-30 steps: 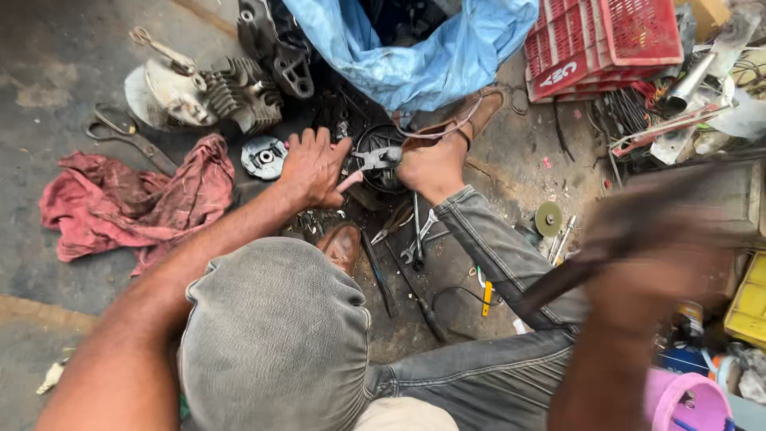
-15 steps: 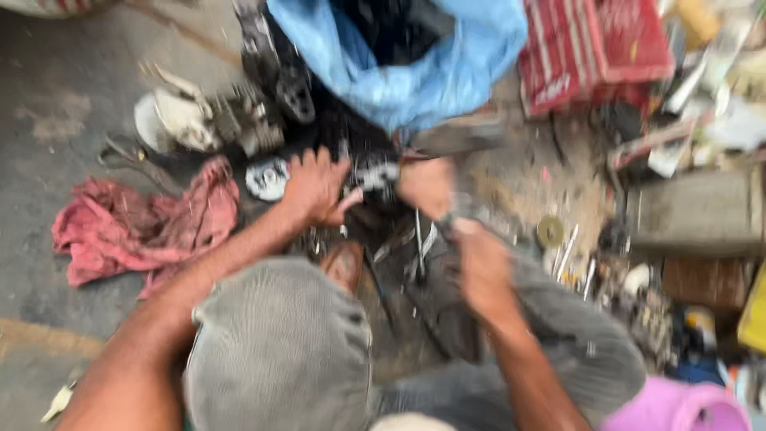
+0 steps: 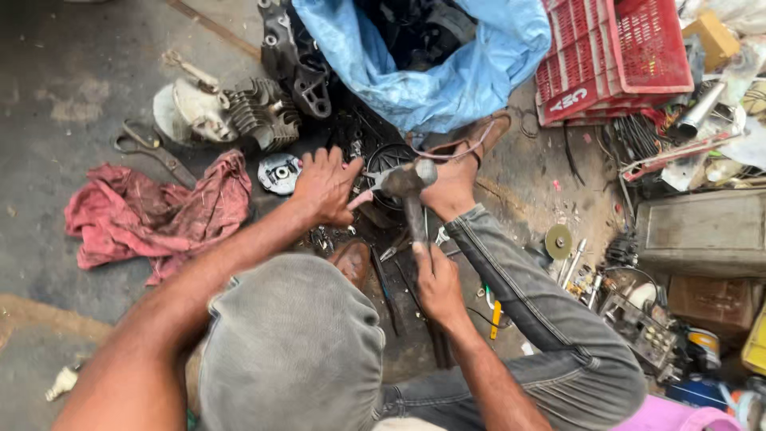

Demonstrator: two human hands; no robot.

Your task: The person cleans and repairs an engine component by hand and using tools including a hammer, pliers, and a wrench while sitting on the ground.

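My right hand (image 3: 437,281) grips the wooden handle of a hammer (image 3: 405,185). The hammer's steel head rests over a dark round engine part (image 3: 388,160) on the ground. My left hand (image 3: 323,187) is closed around a small shiny metal piece (image 3: 372,172) right beside the hammer head, fingers touching the dark part. My right foot (image 3: 456,179), in a brown sandal, sits just right of the hammer head. My bent left knee (image 3: 291,343) in grey cloth fills the lower middle and hides the ground under it.
A red rag (image 3: 152,215) lies left. A finned engine cylinder (image 3: 255,116), round silver disc (image 3: 279,173) and shears (image 3: 148,148) lie behind it. A blue sack (image 3: 447,76) and red crate (image 3: 610,56) stand at the back, a grey metal box (image 3: 702,231) and scattered tools at right.
My right arm has swung down from a raised position at the right, bringing the hammer head onto the dark part. My left hand has stayed in place on the metal piece.
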